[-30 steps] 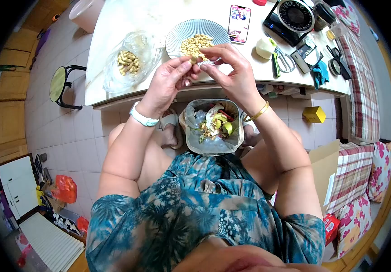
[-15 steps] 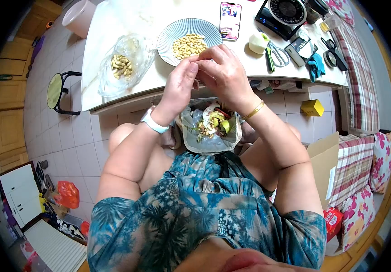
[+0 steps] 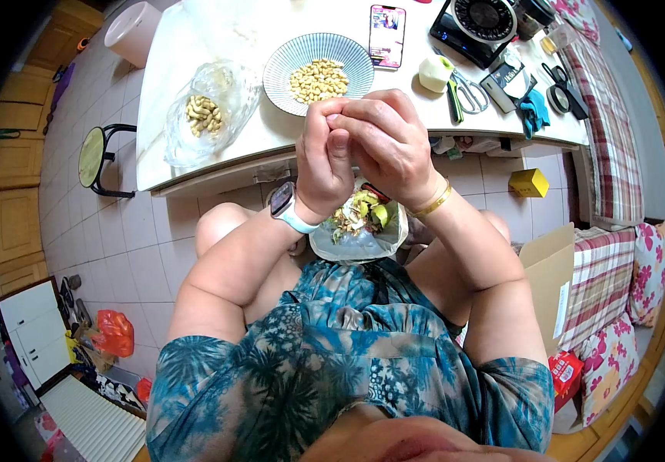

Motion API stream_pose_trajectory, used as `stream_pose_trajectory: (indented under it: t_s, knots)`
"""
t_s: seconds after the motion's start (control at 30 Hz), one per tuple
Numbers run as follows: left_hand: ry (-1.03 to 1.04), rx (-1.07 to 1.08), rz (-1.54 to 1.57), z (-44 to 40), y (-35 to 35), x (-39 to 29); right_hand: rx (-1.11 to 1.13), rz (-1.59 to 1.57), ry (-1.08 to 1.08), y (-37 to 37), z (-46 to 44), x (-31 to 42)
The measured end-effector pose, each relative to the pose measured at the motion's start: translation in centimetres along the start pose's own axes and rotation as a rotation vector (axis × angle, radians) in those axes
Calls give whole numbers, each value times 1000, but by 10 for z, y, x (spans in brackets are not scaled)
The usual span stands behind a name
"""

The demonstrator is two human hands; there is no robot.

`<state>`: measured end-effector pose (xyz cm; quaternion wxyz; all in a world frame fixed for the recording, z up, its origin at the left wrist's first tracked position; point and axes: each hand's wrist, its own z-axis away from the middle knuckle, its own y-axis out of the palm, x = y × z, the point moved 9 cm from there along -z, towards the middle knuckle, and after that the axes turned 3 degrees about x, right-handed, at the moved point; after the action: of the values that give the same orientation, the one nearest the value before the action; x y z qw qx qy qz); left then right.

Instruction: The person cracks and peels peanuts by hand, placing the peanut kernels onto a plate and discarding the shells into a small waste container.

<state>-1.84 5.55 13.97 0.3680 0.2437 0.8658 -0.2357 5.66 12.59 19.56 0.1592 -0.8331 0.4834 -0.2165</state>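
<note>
My left hand (image 3: 325, 162) and my right hand (image 3: 396, 146) meet just in front of the table, above the bin. Both are closed, fingertips pressed together; anything between them is hidden. Right beyond my fingers, a striped bowl (image 3: 277, 71) holds a pile of pale peanut-like pieces (image 3: 318, 81). To its left, a clear plastic bag (image 3: 234, 96) lies with unshelled peanuts (image 3: 204, 115) in it. Below my hands, a bin with a plastic liner (image 3: 359, 249) contains peels and scraps (image 3: 365, 212), partly covered by my wrists.
A phone (image 3: 387, 37), a peeled round fruit (image 3: 435, 73), scissors (image 3: 472, 98), a green-handled tool (image 3: 453, 102) and a black appliance (image 3: 480, 27) stand on the table (image 3: 155, 146). A stool (image 3: 94, 158) is at left; a cardboard box (image 3: 546, 269) is at right.
My hands have drawn back from the bowl's near edge toward me. The left hand has turned and moved right, so its watch face now shows, and my fingers have curled closer together.
</note>
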Motion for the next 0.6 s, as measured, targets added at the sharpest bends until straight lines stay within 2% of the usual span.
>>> stream_pose_trajectory:
  t_s: [0.1, 0.33, 0.47, 0.53, 0.6]
  knots:
    - [32, -38, 110, -4, 1, -4, 17, 32, -14, -4, 0, 0]
    - [8, -51, 234, -11, 5, 0, 20, -92, 142, -9, -1, -22]
    - [-19, -37, 270, -12, 4, 0, 31, -82, 116, -11, 2, -23]
    - [97, 47, 101, -11, 6, -6, 37, 5, 15, -14, -1, -8]
    - [129, 66, 101, -8, 6, -10, 52, 37, -4, -15, 0, 1]
